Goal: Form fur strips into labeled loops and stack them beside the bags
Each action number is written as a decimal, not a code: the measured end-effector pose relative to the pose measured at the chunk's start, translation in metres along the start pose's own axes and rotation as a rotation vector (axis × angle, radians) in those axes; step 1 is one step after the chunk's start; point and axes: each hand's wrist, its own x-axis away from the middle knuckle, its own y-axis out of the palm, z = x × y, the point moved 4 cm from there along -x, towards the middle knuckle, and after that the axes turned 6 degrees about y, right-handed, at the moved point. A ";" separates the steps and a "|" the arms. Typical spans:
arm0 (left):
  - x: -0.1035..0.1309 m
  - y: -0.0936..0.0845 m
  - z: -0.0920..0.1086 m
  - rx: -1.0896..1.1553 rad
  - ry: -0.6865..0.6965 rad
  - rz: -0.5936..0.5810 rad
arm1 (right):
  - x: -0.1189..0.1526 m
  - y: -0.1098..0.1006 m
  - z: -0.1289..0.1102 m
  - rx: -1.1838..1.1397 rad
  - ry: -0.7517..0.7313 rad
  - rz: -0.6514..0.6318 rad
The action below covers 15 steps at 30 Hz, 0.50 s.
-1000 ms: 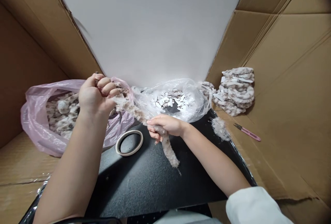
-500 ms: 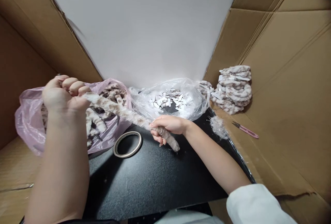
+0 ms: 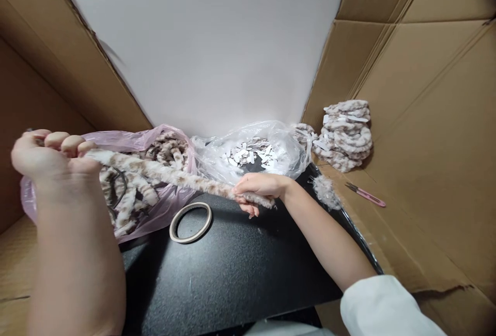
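A long plush fur strip (image 3: 170, 174), cream with brown patches, stretches between my two hands above the black table. My left hand (image 3: 56, 155) is closed in a fist at its left end, raised in front of a pink plastic bag. A small dark tip shows above that fist; what it belongs to is hidden. Near the strip's other end, my right hand (image 3: 261, 188) wraps round it, and a short piece sticks out past the fingers to the right. Several similar fur strips (image 3: 134, 196) lie in the pink plastic bag (image 3: 166, 222).
A clear plastic bag (image 3: 209, 157) holds many small white tags (image 3: 251, 152). On the black table (image 3: 232, 269) lies a tape ring (image 3: 190, 223). Bundled fur strips (image 3: 346, 137), a fluff clump (image 3: 326, 191) and pink thread snips (image 3: 365, 194) sit right, beside cardboard walls (image 3: 434, 119).
My left hand has moved left and slightly down, drawing the strip out longer. Less of the strip now sticks out past my right hand, which has shifted slightly right.
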 end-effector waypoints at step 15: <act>0.004 -0.008 0.003 0.165 -0.040 0.250 | 0.049 -0.022 -0.007 0.198 0.052 0.173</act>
